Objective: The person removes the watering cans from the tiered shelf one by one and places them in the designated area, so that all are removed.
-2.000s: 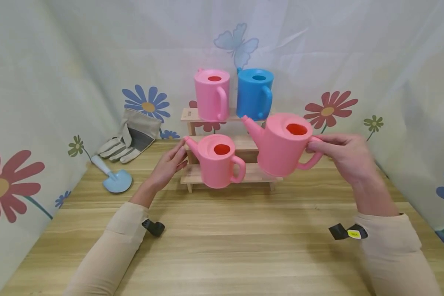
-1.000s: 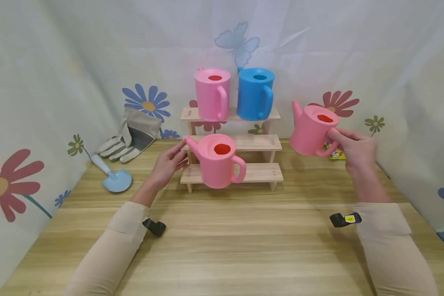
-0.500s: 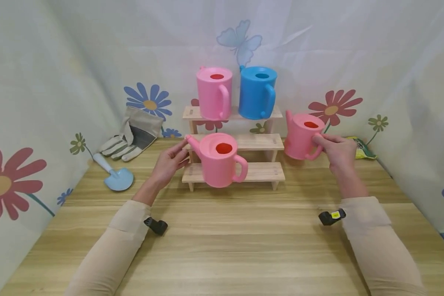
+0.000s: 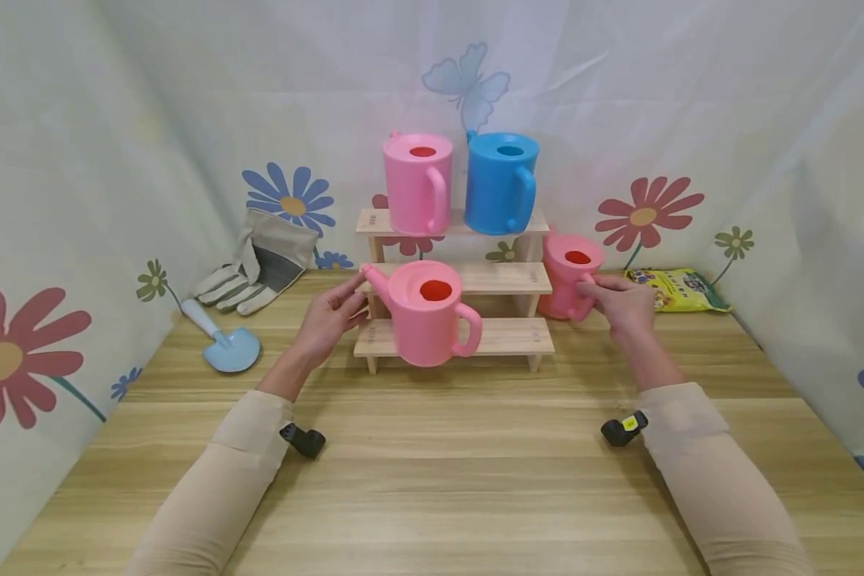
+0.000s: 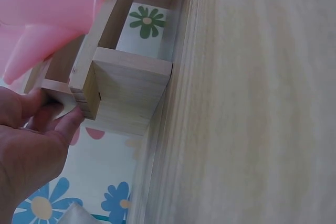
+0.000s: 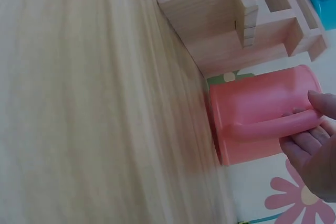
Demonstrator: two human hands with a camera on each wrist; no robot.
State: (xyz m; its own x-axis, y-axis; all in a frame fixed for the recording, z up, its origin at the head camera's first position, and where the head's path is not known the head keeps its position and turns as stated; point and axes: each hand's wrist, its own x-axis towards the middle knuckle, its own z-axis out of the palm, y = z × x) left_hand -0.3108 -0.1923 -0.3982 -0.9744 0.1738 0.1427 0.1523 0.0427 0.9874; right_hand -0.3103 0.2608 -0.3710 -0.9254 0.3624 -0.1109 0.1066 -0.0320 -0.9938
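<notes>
My right hand grips the handle of a pink watering can just right of the wooden stepped stand. In the right wrist view the can's base is right at the tabletop, its handle toward my fingers. My left hand holds the left end of the stand, fingers at the ends of its planks in the left wrist view. Another pink watering can sits on the lowest step, its spout reaching over toward my left fingertips. A lighter pink watering can and a blue watering can stand on the top step.
A yellow-green packet lies behind my right hand. To the left lie a grey-and-white work glove and a light blue hand trowel. Flower-printed cloth closes off the back and sides of the wooden table.
My right hand has carried its pink watering can right, then back left and down beside the stand, partly behind it. The packet has come into view. My left hand has stayed put.
</notes>
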